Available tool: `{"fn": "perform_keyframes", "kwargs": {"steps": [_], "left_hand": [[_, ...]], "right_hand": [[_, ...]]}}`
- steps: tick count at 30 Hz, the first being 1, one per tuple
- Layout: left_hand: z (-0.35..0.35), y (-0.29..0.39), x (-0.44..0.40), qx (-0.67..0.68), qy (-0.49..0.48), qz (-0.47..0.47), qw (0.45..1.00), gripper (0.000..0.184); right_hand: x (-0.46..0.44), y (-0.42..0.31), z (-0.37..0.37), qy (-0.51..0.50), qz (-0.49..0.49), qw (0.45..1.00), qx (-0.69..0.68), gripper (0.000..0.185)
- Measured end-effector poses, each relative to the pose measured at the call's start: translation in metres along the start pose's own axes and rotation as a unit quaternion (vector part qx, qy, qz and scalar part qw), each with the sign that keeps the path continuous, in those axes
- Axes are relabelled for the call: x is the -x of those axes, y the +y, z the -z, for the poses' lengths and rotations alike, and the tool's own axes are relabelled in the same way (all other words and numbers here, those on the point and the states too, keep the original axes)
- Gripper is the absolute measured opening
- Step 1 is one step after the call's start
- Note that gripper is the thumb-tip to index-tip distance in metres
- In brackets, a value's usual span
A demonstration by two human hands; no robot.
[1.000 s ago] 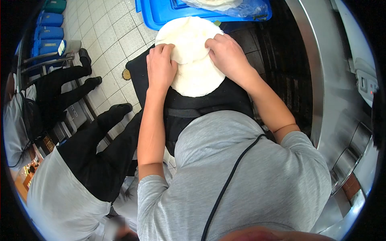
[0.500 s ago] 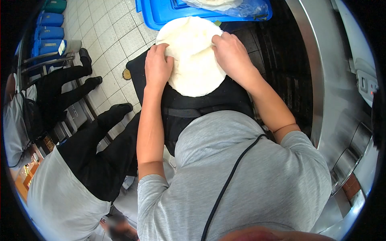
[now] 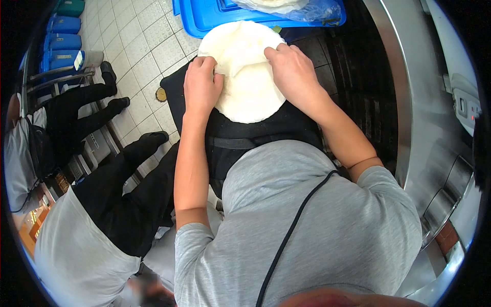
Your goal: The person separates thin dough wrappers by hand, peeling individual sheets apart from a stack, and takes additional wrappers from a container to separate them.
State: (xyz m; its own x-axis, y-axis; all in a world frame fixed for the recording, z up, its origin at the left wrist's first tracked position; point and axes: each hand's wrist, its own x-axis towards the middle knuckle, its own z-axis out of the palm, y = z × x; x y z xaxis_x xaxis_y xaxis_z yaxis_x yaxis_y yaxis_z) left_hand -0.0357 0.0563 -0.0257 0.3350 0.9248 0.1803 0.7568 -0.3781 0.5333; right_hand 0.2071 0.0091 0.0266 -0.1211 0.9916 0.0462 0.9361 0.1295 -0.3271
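Observation:
A stack of thin, pale round flatbreads (image 3: 253,100) rests on my lap over black cloth. The top flatbread (image 3: 238,46) is partly lifted and creased, with a fold running across its middle. At the left edge, my left hand (image 3: 201,82) has its thumb and fingers closed on this sheet. My right hand (image 3: 292,69) pinches the same sheet near the right edge, its fingertips curled over it. Whether each hand grips one layer or more cannot be made out.
Just beyond the stack is a blue plastic lid or tray (image 3: 204,23), carrying more flatbreads (image 3: 273,4) in a clear bag. A steel counter edge (image 3: 394,51) runs along the right. Two people (image 3: 87,230) in grey tops and black trousers are at the left, near blue bins (image 3: 65,41).
My right hand has shifted slightly left and inward. The lifted part of the top flatbread has bunched and moved away from me, uncovering more of the sheet beneath.

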Motion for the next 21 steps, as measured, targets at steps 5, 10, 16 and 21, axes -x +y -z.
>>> {"fn": "perform_keyframes", "kwargs": {"steps": [5, 10, 16, 21], "left_hand": [[-0.002, 0.0, 0.0, -0.005, -0.036, 0.017, 0.999, 0.026], [-0.005, 0.001, -0.001, -0.029, -0.061, 0.024, 0.997, 0.025], [-0.004, 0.006, -0.003, -0.025, -0.086, 0.057, 0.994, 0.027], [-0.007, 0.003, 0.002, 0.004, -0.066, 0.069, 0.995, 0.033]], "right_hand": [[0.001, -0.004, 0.003, -0.009, 0.01, 0.999, 0.029, 0.008], [0.0, -0.014, 0.009, -0.048, 0.006, 0.998, 0.033, 0.008], [0.002, -0.02, 0.008, -0.075, 0.009, 0.996, 0.043, 0.011], [0.006, -0.003, -0.003, -0.027, 0.012, 1.0, -0.006, 0.015]]}}
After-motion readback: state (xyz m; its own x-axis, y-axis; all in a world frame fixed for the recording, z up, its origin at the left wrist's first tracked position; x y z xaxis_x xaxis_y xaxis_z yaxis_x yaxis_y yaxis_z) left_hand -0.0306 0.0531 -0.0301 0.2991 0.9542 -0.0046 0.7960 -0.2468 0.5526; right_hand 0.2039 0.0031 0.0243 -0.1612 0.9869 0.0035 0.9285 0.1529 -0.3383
